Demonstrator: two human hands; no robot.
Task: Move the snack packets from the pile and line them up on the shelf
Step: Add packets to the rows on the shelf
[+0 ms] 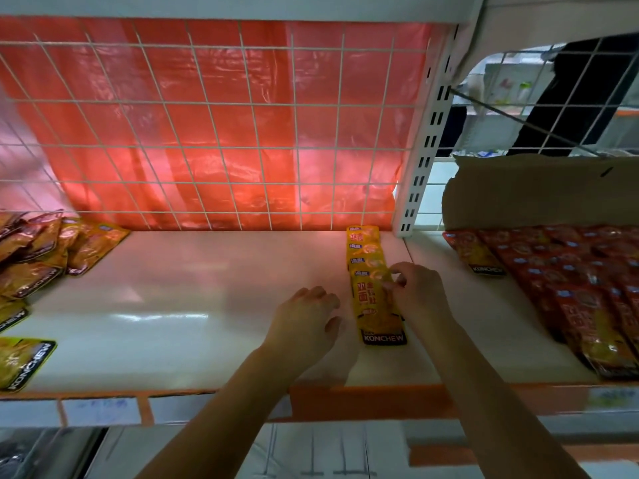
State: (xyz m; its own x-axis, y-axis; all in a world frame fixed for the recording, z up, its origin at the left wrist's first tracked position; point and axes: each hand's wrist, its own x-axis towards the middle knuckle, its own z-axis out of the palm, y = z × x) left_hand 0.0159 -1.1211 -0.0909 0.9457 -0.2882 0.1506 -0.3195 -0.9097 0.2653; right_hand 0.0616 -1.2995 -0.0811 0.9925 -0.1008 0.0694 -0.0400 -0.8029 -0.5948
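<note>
Under right hand [416, 293] grip: front yellow packet [378, 307].

The white metal shelf [193, 299] carried a heap of yellow snack packets [38, 257] at left and an overlapping row of yellow packets [373, 281] at right.

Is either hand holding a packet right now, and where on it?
The right hand pinches the front yellow packet of the row at its right edge, near the top. The left hand holds nothing.
</note>
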